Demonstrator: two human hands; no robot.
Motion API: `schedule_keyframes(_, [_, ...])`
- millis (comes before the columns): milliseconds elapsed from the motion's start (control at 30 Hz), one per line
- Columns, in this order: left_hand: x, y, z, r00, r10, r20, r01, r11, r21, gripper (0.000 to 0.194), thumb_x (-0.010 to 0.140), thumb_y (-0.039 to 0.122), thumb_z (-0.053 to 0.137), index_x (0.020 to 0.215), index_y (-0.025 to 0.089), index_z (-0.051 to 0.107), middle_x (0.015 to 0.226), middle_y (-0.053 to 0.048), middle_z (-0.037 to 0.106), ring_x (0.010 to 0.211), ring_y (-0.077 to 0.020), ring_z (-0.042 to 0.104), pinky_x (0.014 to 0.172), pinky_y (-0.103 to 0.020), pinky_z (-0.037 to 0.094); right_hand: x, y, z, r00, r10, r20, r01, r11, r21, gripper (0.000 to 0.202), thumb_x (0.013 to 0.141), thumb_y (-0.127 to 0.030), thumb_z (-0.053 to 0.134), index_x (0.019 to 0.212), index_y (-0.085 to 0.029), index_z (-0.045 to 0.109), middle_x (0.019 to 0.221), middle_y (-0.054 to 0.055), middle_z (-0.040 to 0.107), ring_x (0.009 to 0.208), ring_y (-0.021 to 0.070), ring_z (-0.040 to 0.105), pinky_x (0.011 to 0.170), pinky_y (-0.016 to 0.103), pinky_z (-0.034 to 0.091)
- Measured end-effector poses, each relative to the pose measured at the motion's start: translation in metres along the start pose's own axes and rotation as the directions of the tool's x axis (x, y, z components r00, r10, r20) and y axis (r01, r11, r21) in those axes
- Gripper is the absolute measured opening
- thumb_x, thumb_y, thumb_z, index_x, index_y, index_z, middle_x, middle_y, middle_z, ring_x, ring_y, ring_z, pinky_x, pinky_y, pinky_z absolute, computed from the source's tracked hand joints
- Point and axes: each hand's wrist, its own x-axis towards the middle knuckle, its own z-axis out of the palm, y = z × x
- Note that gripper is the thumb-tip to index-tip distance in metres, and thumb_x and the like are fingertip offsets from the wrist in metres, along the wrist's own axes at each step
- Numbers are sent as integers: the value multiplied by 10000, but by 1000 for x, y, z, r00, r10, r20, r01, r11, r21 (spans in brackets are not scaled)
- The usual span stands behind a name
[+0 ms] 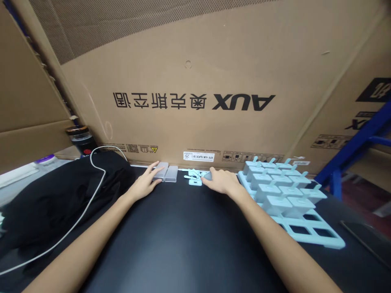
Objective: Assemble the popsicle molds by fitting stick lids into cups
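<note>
Against the foot of the cardboard wall, my left hand (146,183) has its thumb and fingers around a translucent popsicle mould cup (161,170). A second translucent cup (171,174) lies right beside it. Several light-blue popsicle sticks with lids (194,176) lie in a small pile between my hands. My right hand (220,180) is closed at the right end of this pile, around a greyish mould cup (208,176) that is partly hidden by the fingers. To its right, a light-blue popsicle mould rack (326,239) holds several cups with stick lids (279,189); openings at its near end hold no cups.
A large cardboard box (195,134) with upside-down print rises behind the black table surface (177,244). Dark cloth (76,191), a white cable (102,175) and a black bottle (81,140) are at left. A blue metal frame (351,146) and a dark flat object (368,240) are at right.
</note>
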Motion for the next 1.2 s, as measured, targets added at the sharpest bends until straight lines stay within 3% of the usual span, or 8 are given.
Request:
schedule_keyframes(300, [0, -1, 1, 1000, -1, -1, 1, 1000, -10, 542, 990, 485, 441, 1505, 349, 343, 1633, -51, 242, 1424, -303, 428, 1157, -510, 406, 4, -4, 3, 997, -33, -75, 33, 999, 2, 695, 842, -757, 426, 1189, -185, 612, 1091, 178, 713, 1058, 382, 662, 828, 467, 482])
schedule_keyframes(600, [1, -2, 1, 1000, 0, -7, 0, 1000, -13, 547, 984, 496, 450, 1499, 342, 352, 1624, -53, 264, 1427, -295, 424, 1157, -491, 404, 12, 1, 7, 984, -9, -179, 19, 998, 54, 644, 846, -745, 442, 1226, -244, 583, 1060, 141, 713, 1009, 346, 675, 802, 419, 472])
schedule_keyframes(900, [0, 0, 1, 1000, -5, -10, 5, 1000, -18, 549, 983, 498, 451, 1498, 334, 353, 1623, -53, 270, 1433, -292, 417, 1159, -481, 402, 18, -1, 13, 973, -67, -222, 93, 989, 113, 698, 841, -761, 459, 1359, -295, 505, 1140, 105, 702, 1035, 335, 672, 820, 414, 476])
schedule_keyframes(1067, [0, -1, 0, 1000, -2, -7, 2, 1000, -21, 562, 985, 485, 456, 1511, 338, 323, 1625, -54, 267, 1438, -292, 408, 1161, -490, 396, 21, 3, 17, 976, -86, -200, 115, 984, 138, 824, 774, -758, 557, 1360, -182, 496, 1165, 163, 687, 1019, 370, 669, 809, 447, 487])
schedule_keyframes(1200, [1, -2, 1, 1000, 9, -14, -9, 999, -33, 559, 984, 480, 462, 1507, 333, 329, 1628, -57, 263, 1444, -291, 398, 1167, -492, 386, 18, 2, 13, 967, -125, -224, 161, 976, 150, 684, 875, -682, 463, 1270, -127, 523, 1062, 166, 694, 912, 329, 674, 748, 419, 494])
